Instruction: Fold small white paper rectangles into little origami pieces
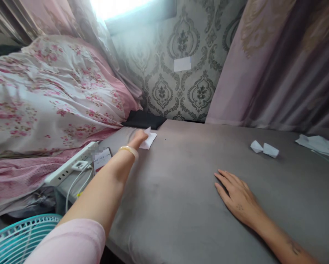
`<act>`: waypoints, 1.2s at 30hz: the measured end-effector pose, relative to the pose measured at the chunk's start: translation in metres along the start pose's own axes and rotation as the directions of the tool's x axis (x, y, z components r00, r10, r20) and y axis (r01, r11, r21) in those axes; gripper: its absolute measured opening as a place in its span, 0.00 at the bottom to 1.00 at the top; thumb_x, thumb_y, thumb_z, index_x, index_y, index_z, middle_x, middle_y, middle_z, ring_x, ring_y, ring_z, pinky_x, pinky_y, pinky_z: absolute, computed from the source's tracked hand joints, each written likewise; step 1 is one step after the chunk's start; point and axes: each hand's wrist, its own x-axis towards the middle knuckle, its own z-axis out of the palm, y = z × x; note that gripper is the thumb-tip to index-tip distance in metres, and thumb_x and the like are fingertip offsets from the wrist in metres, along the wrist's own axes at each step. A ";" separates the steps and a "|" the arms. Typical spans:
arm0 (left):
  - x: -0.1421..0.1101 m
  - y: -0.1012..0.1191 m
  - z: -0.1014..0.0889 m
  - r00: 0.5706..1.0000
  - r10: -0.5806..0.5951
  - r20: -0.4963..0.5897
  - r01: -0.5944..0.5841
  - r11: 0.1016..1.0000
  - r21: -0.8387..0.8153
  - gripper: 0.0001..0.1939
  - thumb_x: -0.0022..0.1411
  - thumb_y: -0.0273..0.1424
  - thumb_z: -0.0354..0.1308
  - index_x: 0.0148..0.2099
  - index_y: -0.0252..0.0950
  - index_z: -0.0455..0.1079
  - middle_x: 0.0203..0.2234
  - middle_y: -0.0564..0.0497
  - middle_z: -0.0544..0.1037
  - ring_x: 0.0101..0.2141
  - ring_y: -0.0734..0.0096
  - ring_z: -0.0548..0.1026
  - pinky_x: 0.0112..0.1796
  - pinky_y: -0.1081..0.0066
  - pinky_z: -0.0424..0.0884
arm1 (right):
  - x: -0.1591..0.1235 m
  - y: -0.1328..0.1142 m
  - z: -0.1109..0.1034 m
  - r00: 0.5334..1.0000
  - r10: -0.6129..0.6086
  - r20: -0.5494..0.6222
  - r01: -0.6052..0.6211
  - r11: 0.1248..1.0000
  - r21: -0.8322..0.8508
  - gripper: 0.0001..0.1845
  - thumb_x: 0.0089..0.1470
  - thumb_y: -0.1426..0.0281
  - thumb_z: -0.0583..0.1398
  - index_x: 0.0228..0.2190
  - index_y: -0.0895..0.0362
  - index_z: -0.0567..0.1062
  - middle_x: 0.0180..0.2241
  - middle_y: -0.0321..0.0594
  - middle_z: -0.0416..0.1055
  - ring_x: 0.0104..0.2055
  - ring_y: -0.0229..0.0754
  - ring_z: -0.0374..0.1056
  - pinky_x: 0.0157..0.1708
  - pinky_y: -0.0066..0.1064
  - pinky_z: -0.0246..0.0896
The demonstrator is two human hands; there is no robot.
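Note:
My left hand [139, 139] reaches to the far end of a grey upholstered surface [181, 190], with its bunched fingers over a small piece of white paper [149, 141]. One corner of the paper stands up by the fingertips, and the fingers hide part of it. A pale bangle [129, 151] circles my left wrist. My right hand [236, 196] lies flat on the grey surface, fingers apart, touching nothing else. Two folded white paper pieces [264, 149] lie beyond it.
A white power strip [70, 165] with cables and a phone [101, 159] sit by the left edge. Floral bedding [51, 99] rises on the left, with a black cushion [143, 119] at the far corner. A teal fan guard [21, 238] sits below. White tissue [317, 145] lies far right.

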 end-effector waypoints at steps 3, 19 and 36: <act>-0.018 0.013 -0.002 0.979 -0.080 -0.188 0.073 0.996 -0.048 0.23 0.64 0.26 0.43 0.58 0.22 0.59 0.48 0.24 0.70 0.51 0.41 0.69 0.45 0.55 0.65 | -0.001 -0.002 -0.002 1.000 0.000 -0.012 0.000 1.000 0.017 0.24 0.61 0.61 0.47 0.52 0.57 0.71 0.56 0.46 0.65 0.59 0.50 0.59 0.56 0.46 0.55; -0.175 0.122 0.073 0.831 0.344 0.436 0.484 -0.064 -0.873 0.08 0.55 0.26 0.57 0.39 0.34 0.71 0.31 0.47 0.78 0.26 0.73 0.74 0.29 0.74 0.70 | 0.007 -0.012 -0.030 0.840 0.416 0.349 -0.455 0.187 0.871 0.35 0.58 0.46 0.43 0.49 0.62 0.68 0.40 0.56 0.76 0.40 0.51 0.75 0.38 0.42 0.72; -0.172 0.098 0.091 0.848 0.212 0.485 0.390 0.369 -0.844 0.09 0.54 0.23 0.56 0.40 0.33 0.65 0.25 0.48 0.75 0.25 0.71 0.75 0.28 0.72 0.72 | 0.005 -0.026 -0.041 0.781 0.439 0.444 -0.572 0.216 0.792 0.24 0.49 0.72 0.60 0.48 0.59 0.64 0.17 0.25 0.67 0.15 0.30 0.59 0.18 0.22 0.58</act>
